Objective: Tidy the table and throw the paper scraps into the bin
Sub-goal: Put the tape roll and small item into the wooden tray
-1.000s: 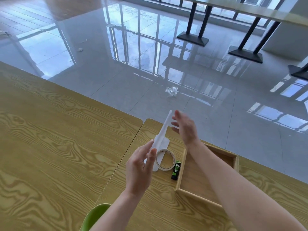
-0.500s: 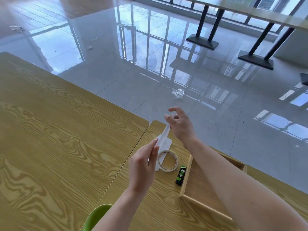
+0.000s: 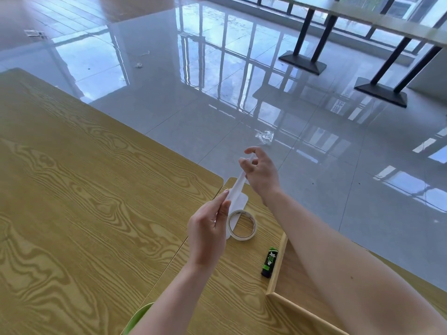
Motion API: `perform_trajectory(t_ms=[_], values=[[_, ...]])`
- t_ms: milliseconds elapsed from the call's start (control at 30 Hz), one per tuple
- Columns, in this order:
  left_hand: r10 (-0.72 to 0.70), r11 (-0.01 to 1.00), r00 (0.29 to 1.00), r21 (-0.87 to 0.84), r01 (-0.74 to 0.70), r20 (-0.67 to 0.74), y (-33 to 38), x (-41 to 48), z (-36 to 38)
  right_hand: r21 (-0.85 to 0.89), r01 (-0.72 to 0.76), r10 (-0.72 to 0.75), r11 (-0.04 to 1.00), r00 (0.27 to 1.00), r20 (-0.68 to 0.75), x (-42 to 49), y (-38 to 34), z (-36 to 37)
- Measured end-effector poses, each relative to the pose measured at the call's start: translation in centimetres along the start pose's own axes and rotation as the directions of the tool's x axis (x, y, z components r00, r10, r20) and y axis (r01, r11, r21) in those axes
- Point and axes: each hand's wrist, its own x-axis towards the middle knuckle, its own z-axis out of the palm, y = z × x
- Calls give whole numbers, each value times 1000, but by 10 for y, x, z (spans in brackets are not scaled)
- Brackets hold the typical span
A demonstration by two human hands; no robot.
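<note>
Two hands (image 3: 208, 232) (image 3: 260, 172) pinch a white, creased paper strip (image 3: 238, 187).

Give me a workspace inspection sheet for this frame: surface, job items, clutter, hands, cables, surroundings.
Surface: two wood-grain tables butted together, seam between them.
Job's things: white paper strip held above the table by both hands; no bin in view.
Clutter: tape roll flat on the table; green-and-black tube beside the wooden tray; green object at the near edge, identity unclear.
Grippers: left hand pinches the strip's lower end; right hand pinches the upper end.
Cables: nothing seen.
Surroundings: glossy tiled floor with a clear wrapper and small scraps; another table on black legs behind.
</note>
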Motion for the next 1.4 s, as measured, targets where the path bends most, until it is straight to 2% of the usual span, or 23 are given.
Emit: perform_trajectory(t_ms=[567,700,800,867,933,967,1033,1100,1167,1200,1300,1400], values=[[11,1000,1000,-22,-11,-6,-6,7,2,34,-12,11,999,999,31,7,-2,3],[-73,997,997,-27,74,33,-3,5,-2,126,-40,27,991,994,106,4,-2,-3],[-162,984,986,-64,165,47,-1,-3,-7,205,-121,112,971,992,55,-7,11,-19],[-211,975,977,-82,207,-33,0,-16,-10,157,-173,175,972,985,0,-25,32,-34],[-237,971,963,-71,230,-127,0,-34,-9,-9,-175,174,985,984,-30,-49,59,-48],[-237,971,963,-57,232,-128,-1,-44,-7,-124,-153,153,980,988,-12,-62,73,-52],[-190,982,982,20,190,-7,-5,-66,1,-365,-83,127,927,987,99,-90,96,-56],[-88,977,967,209,36,241,-14,-79,13,-580,55,109,813,964,244,-115,113,-52],[10,887,866,396,-239,500,-23,-74,30,-722,250,54,645,928,369,-133,124,-47],[23,827,809,444,-346,587,-26,-66,39,-756,326,38,568,907,419,-139,128,-45],[-21,662,726,554,-505,687,-28,-32,65,-802,409,18,435,887,462,-146,137,-40],[-187,501,657,646,-576,730,-32,-5,88,-826,406,32,392,891,453,-144,142,-36]])
